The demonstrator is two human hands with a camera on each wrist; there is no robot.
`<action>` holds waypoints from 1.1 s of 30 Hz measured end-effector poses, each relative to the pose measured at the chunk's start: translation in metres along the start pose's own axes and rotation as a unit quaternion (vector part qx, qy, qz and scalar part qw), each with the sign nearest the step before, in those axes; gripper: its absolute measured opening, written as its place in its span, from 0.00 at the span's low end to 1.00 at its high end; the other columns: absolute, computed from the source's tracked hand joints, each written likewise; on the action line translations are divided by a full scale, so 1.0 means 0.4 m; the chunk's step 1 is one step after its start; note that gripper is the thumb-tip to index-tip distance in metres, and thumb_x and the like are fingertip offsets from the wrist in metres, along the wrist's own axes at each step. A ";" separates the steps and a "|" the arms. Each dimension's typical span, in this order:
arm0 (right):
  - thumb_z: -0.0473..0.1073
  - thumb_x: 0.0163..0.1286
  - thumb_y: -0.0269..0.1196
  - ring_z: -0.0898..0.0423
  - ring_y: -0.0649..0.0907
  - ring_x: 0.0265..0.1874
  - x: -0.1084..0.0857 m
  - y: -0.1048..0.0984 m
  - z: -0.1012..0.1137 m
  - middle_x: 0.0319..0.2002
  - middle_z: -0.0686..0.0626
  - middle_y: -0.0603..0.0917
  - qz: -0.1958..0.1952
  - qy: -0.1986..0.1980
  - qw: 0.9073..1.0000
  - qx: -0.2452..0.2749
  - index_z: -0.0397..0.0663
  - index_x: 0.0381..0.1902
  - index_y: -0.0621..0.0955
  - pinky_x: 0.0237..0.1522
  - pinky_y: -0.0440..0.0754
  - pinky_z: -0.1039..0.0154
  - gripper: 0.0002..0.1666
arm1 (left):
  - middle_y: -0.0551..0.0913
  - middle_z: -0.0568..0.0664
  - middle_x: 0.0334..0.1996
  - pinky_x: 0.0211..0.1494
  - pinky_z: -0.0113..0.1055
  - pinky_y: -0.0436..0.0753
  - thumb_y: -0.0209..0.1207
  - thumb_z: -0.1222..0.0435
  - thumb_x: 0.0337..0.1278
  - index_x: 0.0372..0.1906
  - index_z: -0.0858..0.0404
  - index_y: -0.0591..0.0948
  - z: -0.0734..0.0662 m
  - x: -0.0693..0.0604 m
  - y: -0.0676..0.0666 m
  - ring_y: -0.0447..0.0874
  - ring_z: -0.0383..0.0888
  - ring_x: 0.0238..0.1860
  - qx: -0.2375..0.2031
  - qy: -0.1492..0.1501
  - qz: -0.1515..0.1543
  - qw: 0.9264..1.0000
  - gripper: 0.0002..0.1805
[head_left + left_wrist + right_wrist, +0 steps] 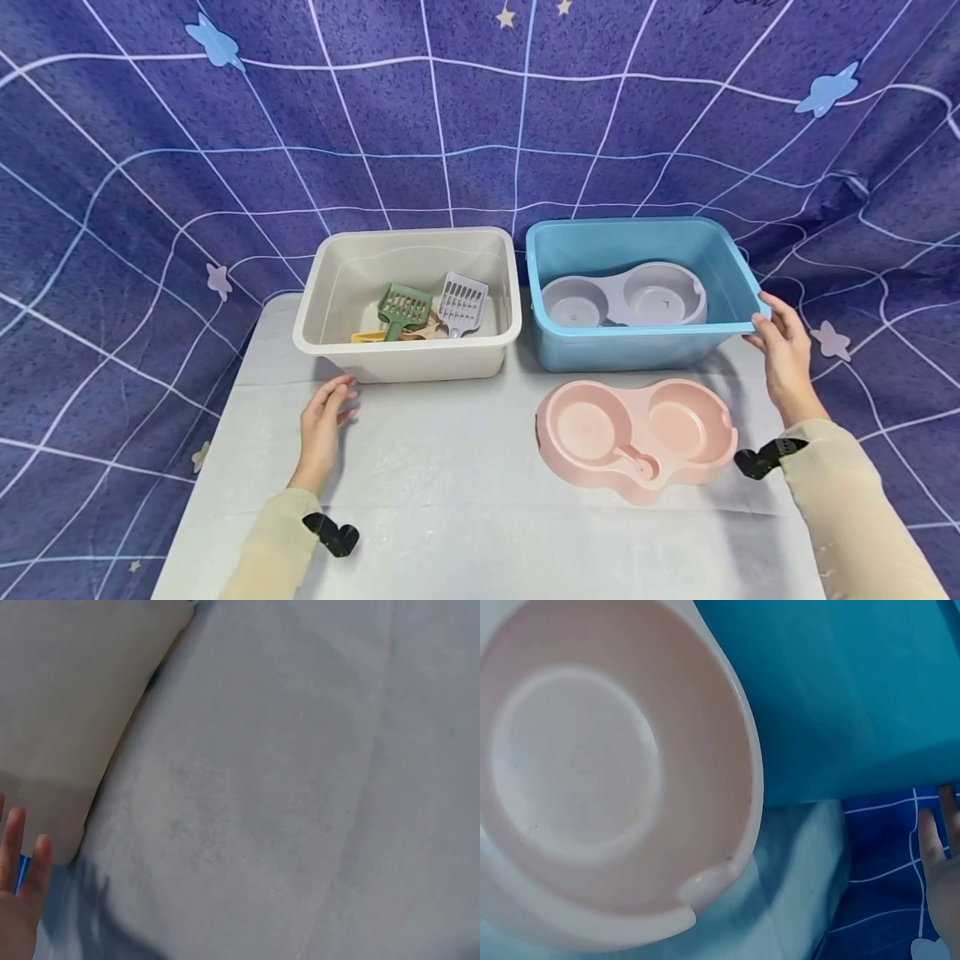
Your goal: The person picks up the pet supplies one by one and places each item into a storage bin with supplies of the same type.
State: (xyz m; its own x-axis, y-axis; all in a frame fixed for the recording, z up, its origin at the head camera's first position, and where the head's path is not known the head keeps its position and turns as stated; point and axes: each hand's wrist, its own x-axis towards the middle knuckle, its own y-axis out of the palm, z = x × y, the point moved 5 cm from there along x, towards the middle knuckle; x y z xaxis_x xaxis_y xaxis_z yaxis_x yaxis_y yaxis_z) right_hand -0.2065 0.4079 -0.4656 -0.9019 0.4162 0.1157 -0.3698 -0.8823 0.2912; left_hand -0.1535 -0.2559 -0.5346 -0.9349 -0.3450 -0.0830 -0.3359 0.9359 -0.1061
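My left hand [322, 429] hovers near the lower left corner of the white bin [420, 364], fingers loosely extended and holding nothing. In the left wrist view, the left hand's fingers [34, 870] appear beside the bin's pale wall. Inside the bin lie a green litter scoop [405, 307], a grey-lilac litter scoop [462, 302], and yellow and tan pieces partly hidden. My right hand [786, 354] touches the right front corner of the blue bin [622, 350] with extended fingers. A grey double pet bowl [618, 296] sits in that bin.
A pink double pet bowl [630, 433] lies on the white-covered table [435, 500] in front of the blue bin. Behind and at both sides hangs a dark blue curtain [480, 117] with grid lines and stars.
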 end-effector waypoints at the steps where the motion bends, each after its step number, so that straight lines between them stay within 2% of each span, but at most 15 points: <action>1: 0.29 0.71 0.57 0.61 0.81 0.40 0.000 0.001 0.000 0.50 0.52 0.82 0.001 0.000 1.000 0.000 0.44 0.61 0.79 0.36 0.81 0.74 0.22 | 0.81 0.43 0.53 0.51 0.33 0.80 0.51 0.56 0.75 0.62 0.69 0.75 0.000 -0.002 0.006 0.79 0.37 0.48 0.010 -0.004 0.013 1.000 0.23; 4: 0.30 0.71 0.57 0.62 0.82 0.40 -0.002 0.001 0.000 0.49 0.53 0.82 0.004 0.004 1.000 -0.003 0.45 0.62 0.78 0.36 0.81 0.74 0.23 | 0.79 0.48 0.57 0.55 0.37 0.79 0.50 0.55 0.76 0.63 0.67 0.75 0.003 -0.006 0.025 0.78 0.36 0.50 0.026 -0.018 0.041 0.999 0.24; 10: 0.31 0.71 0.58 0.63 0.83 0.39 -0.002 0.002 0.002 0.48 0.54 0.83 0.009 0.005 1.000 -0.012 0.45 0.63 0.78 0.36 0.81 0.74 0.23 | 0.76 0.57 0.63 0.62 0.49 0.76 0.47 0.55 0.77 0.64 0.66 0.75 0.011 -0.014 0.059 0.76 0.41 0.54 0.036 -0.023 0.091 0.995 0.23; 14: 0.31 0.71 0.59 0.63 0.83 0.40 -0.002 0.000 0.002 0.49 0.55 0.82 0.014 0.008 1.000 -0.014 0.47 0.62 0.79 0.37 0.82 0.74 0.22 | 0.77 0.59 0.61 0.61 0.52 0.75 0.48 0.55 0.77 0.62 0.67 0.76 0.009 -0.025 0.088 0.77 0.43 0.54 0.044 -0.019 0.115 0.992 0.22; 19: 0.31 0.71 0.59 0.63 0.83 0.41 -0.001 -0.002 0.004 0.50 0.55 0.82 0.022 0.009 1.000 -0.010 0.47 0.61 0.79 0.37 0.82 0.74 0.22 | 0.78 0.58 0.60 0.60 0.53 0.76 0.49 0.53 0.76 0.61 0.67 0.78 -0.011 -0.049 0.137 0.77 0.48 0.55 0.045 -0.019 0.154 0.987 0.24; 20: 0.30 0.71 0.59 0.63 0.83 0.41 0.000 -0.003 0.005 0.50 0.55 0.82 0.026 0.009 1.000 -0.008 0.47 0.61 0.79 0.37 0.82 0.74 0.22 | 0.78 0.59 0.60 0.61 0.54 0.76 0.48 0.54 0.76 0.61 0.68 0.77 -0.024 -0.058 0.149 0.77 0.51 0.55 0.044 -0.024 0.166 0.985 0.24; 25: 0.27 0.71 0.57 0.63 0.85 0.38 0.001 -0.007 0.010 0.48 0.55 0.84 0.064 0.014 0.998 0.013 0.48 0.59 0.81 0.37 0.83 0.73 0.22 | 0.79 0.59 0.59 0.60 0.57 0.75 0.49 0.55 0.76 0.60 0.69 0.78 -0.030 -0.086 0.207 0.76 0.57 0.57 0.042 -0.025 0.213 0.976 0.23; 28: 0.27 0.71 0.57 0.63 0.85 0.37 0.003 -0.009 0.013 0.47 0.55 0.84 0.084 0.018 0.996 0.015 0.48 0.59 0.81 0.36 0.83 0.72 0.22 | 0.81 0.58 0.56 0.58 0.57 0.77 0.50 0.55 0.75 0.58 0.69 0.79 -0.022 -0.092 0.237 0.78 0.56 0.55 0.044 -0.017 0.234 0.971 0.23; 33: 0.27 0.71 0.57 0.64 0.84 0.39 0.008 -0.013 0.017 0.47 0.55 0.84 0.105 0.021 0.994 0.001 0.48 0.60 0.80 0.37 0.83 0.73 0.23 | 0.83 0.58 0.54 0.55 0.57 0.78 0.50 0.56 0.75 0.57 0.70 0.80 -0.020 -0.098 0.286 0.79 0.54 0.52 0.049 -0.021 0.256 0.965 0.22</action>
State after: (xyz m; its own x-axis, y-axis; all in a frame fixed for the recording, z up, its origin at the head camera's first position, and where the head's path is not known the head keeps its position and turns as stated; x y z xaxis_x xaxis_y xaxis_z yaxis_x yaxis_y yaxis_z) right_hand -0.2058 0.4151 -0.4601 -0.9676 0.2132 0.1354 -0.1716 -0.9484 0.2667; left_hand -0.1561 -0.1349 -0.5355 -0.9693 0.1560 -0.1902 0.1829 0.9740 -0.1335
